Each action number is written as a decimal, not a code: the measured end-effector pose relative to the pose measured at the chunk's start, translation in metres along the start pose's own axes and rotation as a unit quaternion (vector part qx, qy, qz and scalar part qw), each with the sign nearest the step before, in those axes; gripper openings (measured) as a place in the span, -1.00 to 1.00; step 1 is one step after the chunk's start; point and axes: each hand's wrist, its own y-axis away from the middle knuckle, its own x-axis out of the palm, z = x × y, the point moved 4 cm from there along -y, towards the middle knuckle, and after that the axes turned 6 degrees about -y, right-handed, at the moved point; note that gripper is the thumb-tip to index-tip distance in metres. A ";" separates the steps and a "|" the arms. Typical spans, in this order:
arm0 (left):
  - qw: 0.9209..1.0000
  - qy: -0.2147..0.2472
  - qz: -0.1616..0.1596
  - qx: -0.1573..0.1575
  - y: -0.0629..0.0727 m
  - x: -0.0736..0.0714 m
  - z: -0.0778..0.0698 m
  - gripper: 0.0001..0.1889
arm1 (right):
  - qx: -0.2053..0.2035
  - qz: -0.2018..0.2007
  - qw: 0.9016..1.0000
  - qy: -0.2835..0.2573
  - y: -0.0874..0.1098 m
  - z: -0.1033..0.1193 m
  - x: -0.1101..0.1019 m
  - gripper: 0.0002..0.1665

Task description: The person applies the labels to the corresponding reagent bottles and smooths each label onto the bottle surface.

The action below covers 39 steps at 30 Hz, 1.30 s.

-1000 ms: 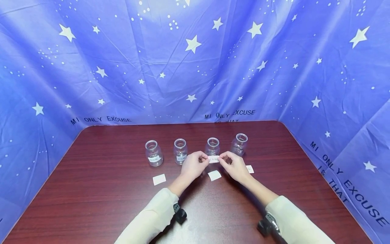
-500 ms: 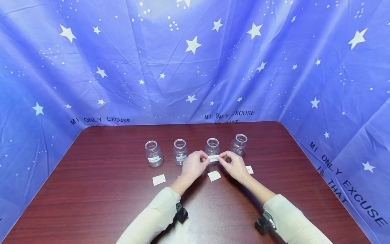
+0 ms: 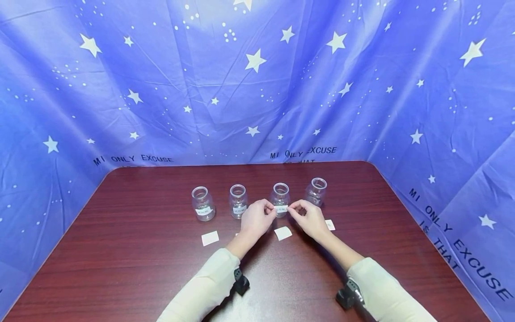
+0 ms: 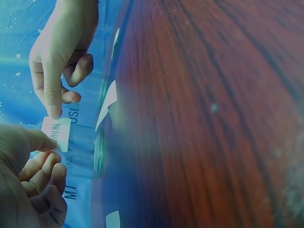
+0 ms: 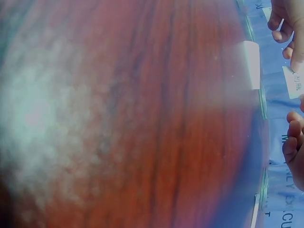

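Observation:
In the head view a small white printed label [image 3: 281, 209] is stretched between my two hands, in front of the third glass jar [image 3: 280, 193] from the left. My left hand [image 3: 255, 219] pinches its left end with thumb and finger. The right hand [image 3: 309, 220] pinches the other end. Dark characters show on the label [image 4: 58, 134] in the left wrist view; whether it touches the glass I cannot tell. Two jars further left, the outermost jar [image 3: 203, 203] and the second jar [image 3: 238, 199], carry similar labels on their fronts.
The rightmost jar [image 3: 316, 190] stands partly behind my right hand. On the brown table [image 3: 132, 250] lie a white paper piece [image 3: 210, 238] at left, another paper piece [image 3: 283, 233] below the held label, and a label piece [image 3: 330, 224] beside the right hand. A starry blue curtain [image 3: 209, 80] encloses the table.
Both hands keep their pinch on the label. It has shifted very slightly left in the head view, the right hand's fingertips with it. The jars and papers lie as before.

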 end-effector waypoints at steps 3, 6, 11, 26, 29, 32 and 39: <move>1.000 0.001 0.000 0.000 0.000 -0.001 0.000 -0.92 | -0.005 -0.005 1.000 -0.001 0.000 0.000 -0.001 -0.95; 1.000 0.000 0.000 0.001 0.000 0.000 0.001 -0.92 | -0.009 -0.009 1.000 -0.008 0.000 0.001 -0.001 -0.92; 1.000 0.010 -0.003 0.002 0.000 0.001 0.003 -0.90 | 0.017 -0.005 1.000 -0.023 -0.001 0.000 -0.001 -0.77; 0.996 0.089 0.007 -0.004 -0.002 0.003 0.009 -0.57 | 0.087 0.061 0.993 -0.061 -0.003 -0.003 0.003 -0.24; 0.994 0.109 0.018 0.007 -0.004 0.005 0.009 -0.48 | 0.109 0.078 0.988 -0.079 -0.004 -0.003 0.005 -0.14; 0.991 0.129 0.031 0.019 -0.006 0.007 0.008 -0.45 | 0.122 0.084 0.985 -0.092 -0.005 -0.003 0.007 -0.09; 0.988 0.147 0.033 0.020 -0.007 0.008 0.007 -0.50 | 0.112 0.070 0.987 -0.087 -0.007 -0.002 0.011 -0.17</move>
